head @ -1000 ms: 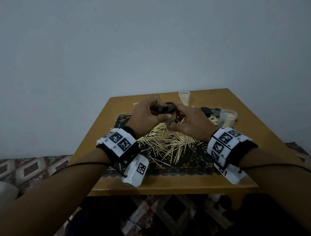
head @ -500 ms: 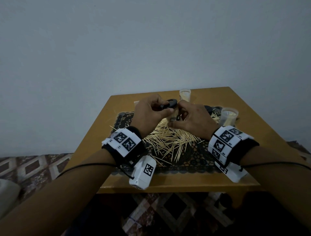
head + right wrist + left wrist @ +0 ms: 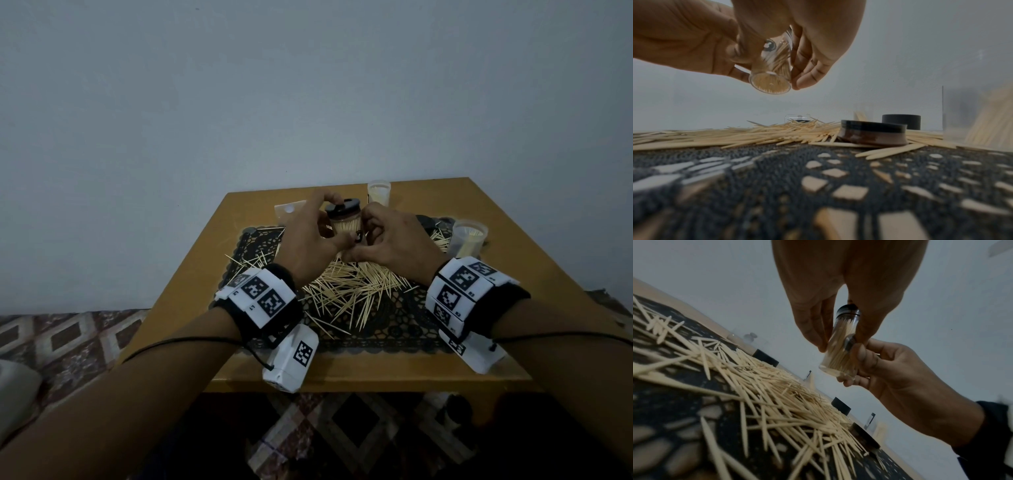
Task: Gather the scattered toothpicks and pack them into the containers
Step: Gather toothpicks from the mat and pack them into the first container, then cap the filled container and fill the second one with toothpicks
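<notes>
Bare wall backs your wooden surface (image 3: 507, 274), whose near edge lies under your wrists. Your left hand (image 3: 308, 240) pinches the black lid (image 3: 342, 206) on the filled container (image 3: 840, 352); your right hand (image 3: 394, 243) grasps its base, above the scattered toothpicks (image 3: 352, 291). Fingers hide its middle.

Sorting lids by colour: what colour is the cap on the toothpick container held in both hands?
Black, on the clear container; the cap shows best in the head view.
</notes>
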